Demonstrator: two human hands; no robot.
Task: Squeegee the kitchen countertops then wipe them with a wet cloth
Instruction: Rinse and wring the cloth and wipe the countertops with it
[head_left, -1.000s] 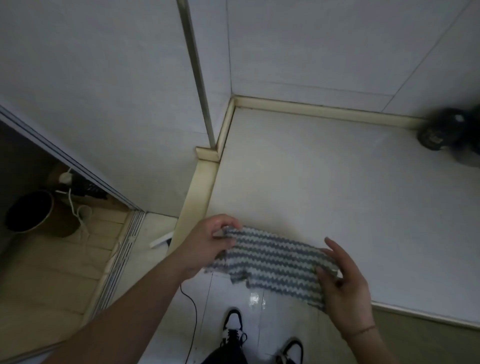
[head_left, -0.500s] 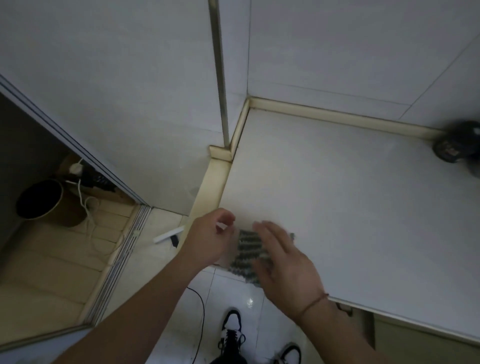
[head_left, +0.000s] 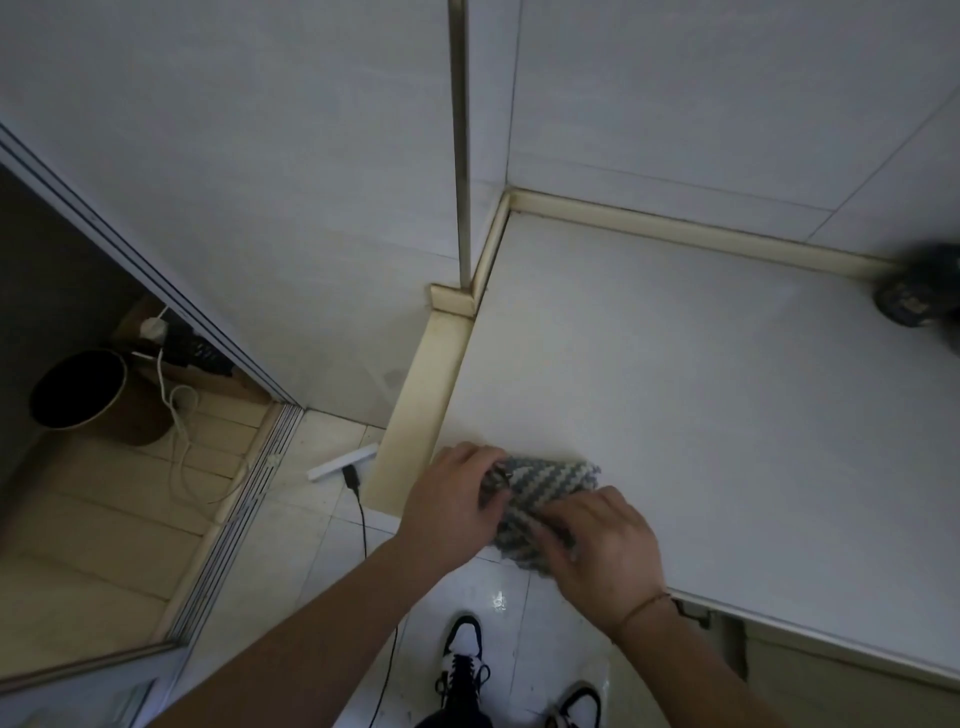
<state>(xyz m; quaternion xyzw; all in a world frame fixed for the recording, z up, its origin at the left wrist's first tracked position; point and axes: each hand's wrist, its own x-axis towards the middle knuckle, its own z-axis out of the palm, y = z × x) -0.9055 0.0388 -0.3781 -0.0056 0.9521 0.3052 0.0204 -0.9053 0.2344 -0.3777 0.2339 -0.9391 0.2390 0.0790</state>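
On the tiled floor at far left stands a dark round bin with a brown outer wall (head_left: 88, 397), white and black cables trailing beside it, and nearer the cabinet lies a white bar-shaped squeegee with a dark handle stub (head_left: 343, 464), set down clear of both hands. A cream-coloured raised edging strip (head_left: 423, 395) bounds the left end of the pale, smooth, matt white surface (head_left: 701, 389), which meets plain white wall panels at the corner.

At the surface's near left corner, the left hand (head_left: 452, 506) curls its fingers over the left edge of a grey-and-white zigzag-striped knitted cloth (head_left: 545, 486), pinching it at the corner. The cloth looks soft, thick and folded into a compact pad, its stripes running diagonally; its near part hangs a little over the front edge. The right hand (head_left: 602, 551) lies over the cloth's near right part, fingers bent down onto it and apparently gripping the fold. Both grips sit on the cloth, so neither is nearer; the right covers more of it.

The relation that matters: the whole uncovered surface stretches away and rightward from the cloth, so a wiping stroke would likely run from this corner toward the back wall or right. Whether the cloth is wet cannot be told. At far right, a blurred dark round object (head_left: 914, 296) rests against the back edging.
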